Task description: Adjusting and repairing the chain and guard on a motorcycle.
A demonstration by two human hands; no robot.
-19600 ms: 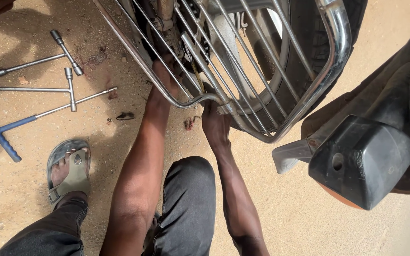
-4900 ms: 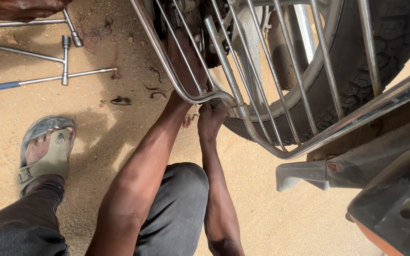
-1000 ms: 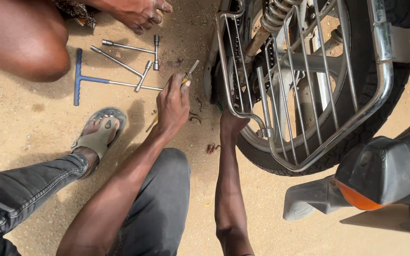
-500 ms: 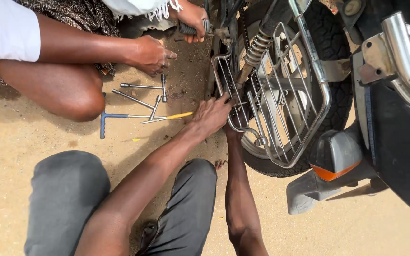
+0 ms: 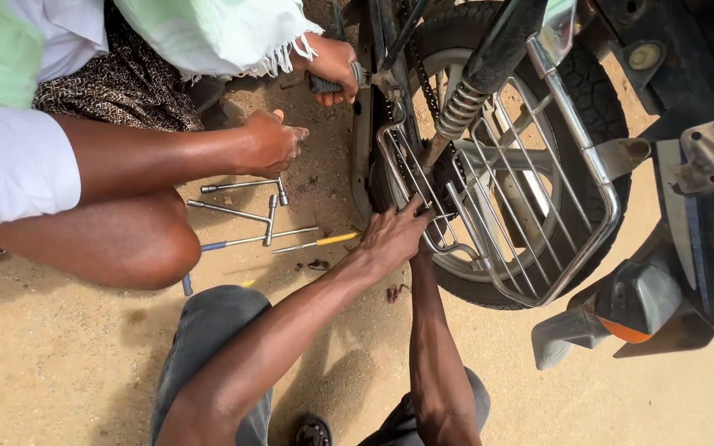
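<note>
From left of centre, the T-handled wrenches (image 5: 249,216) lie on the sand, your left hand (image 5: 390,238) closes its fingers around the lower-left bar of the wire guard (image 5: 530,198), and your right hand's grip hides behind it.

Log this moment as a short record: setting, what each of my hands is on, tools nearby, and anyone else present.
Setting: sandy ground beside a motorcycle's rear wheel
Left hand: resting on the lower edge of the metal guard rack
Right hand: hidden behind the left hand, reaching to the rack
Tools: T-handle wrenches and a yellow-handled screwdriver on the sand
Other person: crouched opposite, one hand at the wheel hub
</note>
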